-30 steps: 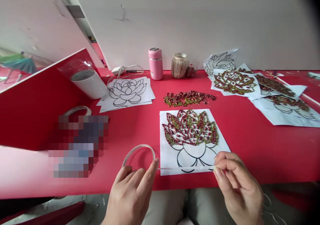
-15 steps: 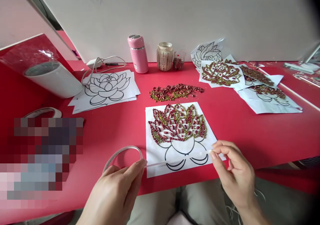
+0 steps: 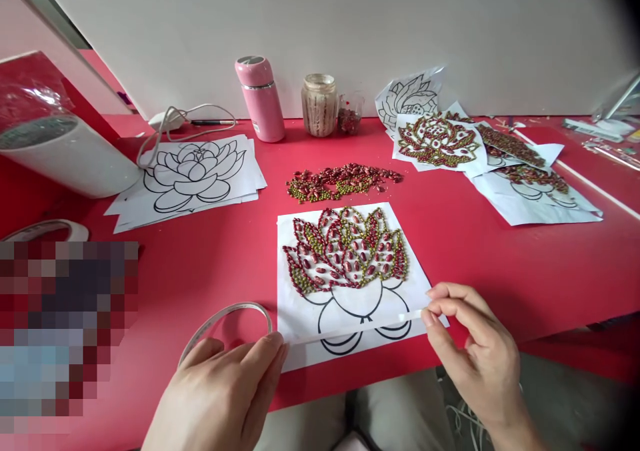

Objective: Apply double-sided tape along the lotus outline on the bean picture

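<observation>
My left hand (image 3: 225, 394) grips a thin roll of tape (image 3: 223, 317) at the near edge of the red table (image 3: 475, 251). From the roll a narrow strip of tape (image 3: 350, 331) runs right to my right hand (image 3: 473, 351), which pinches its free end. The strip stretches across the lower, unfilled part of a lotus drawing sheet (image 3: 350, 284) whose upper petals are covered in red and green beans.
A pile of loose beans (image 3: 343, 179) lies behind the sheet. Blank lotus sheets (image 3: 193, 174) lie at left, finished ones (image 3: 450, 144) at right. A pink flask (image 3: 260, 97), a jar (image 3: 319, 104), a white cylinder (image 3: 65, 151) and another tape roll (image 3: 45, 229) stand around.
The view has swung right and down. Both hands keep their hold, and the strip between them has grown longer and now lies across the sheet's lower petals.
</observation>
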A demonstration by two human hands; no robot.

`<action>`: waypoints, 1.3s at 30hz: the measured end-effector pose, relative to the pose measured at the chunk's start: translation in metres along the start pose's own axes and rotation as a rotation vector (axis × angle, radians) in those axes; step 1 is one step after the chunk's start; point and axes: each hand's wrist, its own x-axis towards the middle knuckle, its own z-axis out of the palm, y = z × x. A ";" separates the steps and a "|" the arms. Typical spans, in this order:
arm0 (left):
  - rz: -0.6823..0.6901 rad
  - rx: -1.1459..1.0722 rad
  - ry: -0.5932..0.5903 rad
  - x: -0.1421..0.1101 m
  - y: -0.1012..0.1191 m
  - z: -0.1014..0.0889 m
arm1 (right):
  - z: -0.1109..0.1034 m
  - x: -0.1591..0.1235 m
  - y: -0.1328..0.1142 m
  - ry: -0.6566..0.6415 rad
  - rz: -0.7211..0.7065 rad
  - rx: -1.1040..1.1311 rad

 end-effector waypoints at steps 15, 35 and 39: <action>-0.011 0.091 -0.020 0.009 0.003 -0.001 | -0.001 0.003 0.002 -0.101 -0.002 -0.076; -0.098 -0.243 -0.105 0.009 0.008 0.007 | -0.007 0.005 0.009 -0.135 0.029 -0.026; -0.075 -0.213 -0.003 0.005 0.007 0.009 | -0.008 0.006 0.008 -0.129 0.023 -0.019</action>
